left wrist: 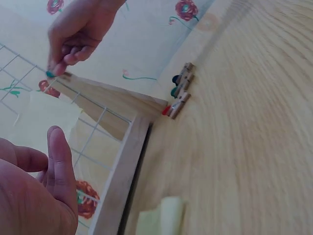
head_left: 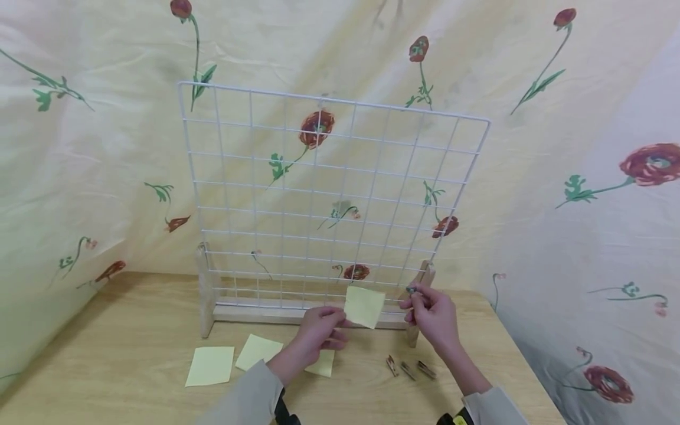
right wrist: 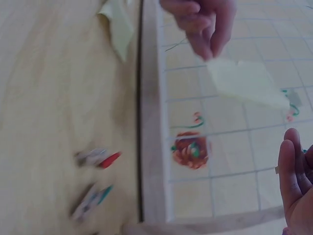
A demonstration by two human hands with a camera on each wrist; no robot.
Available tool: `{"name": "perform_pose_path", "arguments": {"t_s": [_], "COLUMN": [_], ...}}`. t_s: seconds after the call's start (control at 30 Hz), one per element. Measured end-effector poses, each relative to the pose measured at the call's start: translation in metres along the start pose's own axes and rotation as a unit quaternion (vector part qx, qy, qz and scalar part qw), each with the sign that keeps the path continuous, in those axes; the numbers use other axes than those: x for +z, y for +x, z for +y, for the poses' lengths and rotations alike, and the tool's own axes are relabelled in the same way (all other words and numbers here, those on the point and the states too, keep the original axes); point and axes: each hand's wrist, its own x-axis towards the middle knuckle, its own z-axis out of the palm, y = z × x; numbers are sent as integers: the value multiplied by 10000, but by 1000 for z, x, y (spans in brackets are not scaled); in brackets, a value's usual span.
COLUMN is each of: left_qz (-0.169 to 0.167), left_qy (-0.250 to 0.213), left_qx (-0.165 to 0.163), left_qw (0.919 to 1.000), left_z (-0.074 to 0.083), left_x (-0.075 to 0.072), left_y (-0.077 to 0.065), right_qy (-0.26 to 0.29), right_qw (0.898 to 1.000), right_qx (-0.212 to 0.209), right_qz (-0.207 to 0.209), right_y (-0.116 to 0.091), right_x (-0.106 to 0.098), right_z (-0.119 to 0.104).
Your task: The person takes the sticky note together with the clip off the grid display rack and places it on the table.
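My left hand (head_left: 319, 333) pinches a pale yellow sticky note (head_left: 364, 307) by its left edge, in front of the lower part of a white wire grid (head_left: 313, 192). To the right of the note, my right hand (head_left: 437, 316) holds a small clothespin (head_left: 411, 290) between thumb and fingers. Its green end shows in the left wrist view, beside the grid; most of its body is hidden by the fingers. The right wrist view shows the note (right wrist: 247, 84) tilted, hanging from the left fingertips (right wrist: 211, 53).
More sticky notes (head_left: 210, 366) lie on the wooden table (head_left: 133, 366), one partly behind the left forearm. Three clothespins (left wrist: 180, 105) with coloured ends lie at the front right. The grid stands in a wooden base (head_left: 255, 313) with upright posts; a flowered cloth (head_left: 584, 236) hangs behind.
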Motion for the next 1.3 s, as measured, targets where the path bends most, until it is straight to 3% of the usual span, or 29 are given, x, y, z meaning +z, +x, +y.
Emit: {"name": "perform_pose_path", "arguments": {"t_s": [0.3,0.57,0.73,1.0,1.3], "left_qz": [-6,65,134,292,462], "left_qy": [228,292,462,650,1063], "left_qx": [-64,-60,-121,-330,-461], "left_qw": [9997,9995,9988,9969,9922], "left_z": [-9,-17,-19,-26,-29], "left_x": [-32,-63,-81,-111,-144], "left_y": [-15,-33,-48,-70,-100], "right_qy": [-712,-1435,-1840,-2696,-3085], "right_qw": [9972,9885,9806,9595,9458], "right_qx": [155,295,474,374,416], "right_qz": [-162,-379,-481,-724,-922], "right_y": [-14,-25,-31,-35,-40], "right_x": [-11,-27,-35,-45,-53], "right_z": [23,43,57,68,80]}}
